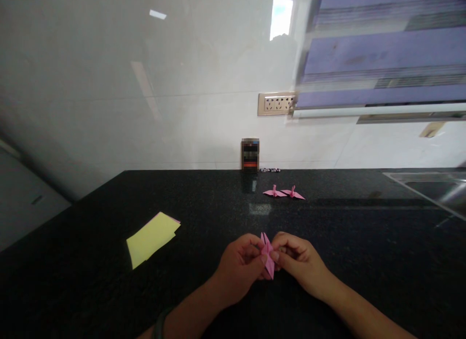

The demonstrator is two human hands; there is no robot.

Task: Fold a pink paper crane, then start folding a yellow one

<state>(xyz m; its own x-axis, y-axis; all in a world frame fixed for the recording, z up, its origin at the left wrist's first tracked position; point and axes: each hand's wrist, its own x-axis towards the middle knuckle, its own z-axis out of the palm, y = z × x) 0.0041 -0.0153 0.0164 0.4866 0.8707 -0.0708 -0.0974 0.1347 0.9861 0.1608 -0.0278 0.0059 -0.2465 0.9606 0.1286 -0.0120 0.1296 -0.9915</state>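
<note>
Between my two hands is a folded piece of pink origami paper, narrow and pointed at both ends. My left hand pinches it from the left, thumb on the near face. From the other side, my right hand grips its edge between thumb and fingertips. Part of the paper is hidden behind my fingers. Farther back on the black countertop stand two finished pink paper cranes, one on the left and one on the right, their wings almost touching.
To the left lies a stack of yellow paper with a pink edge peeking out. A dark box-like object with a blurred front leans at the wall beside a small beaded string. A sink is at the far right.
</note>
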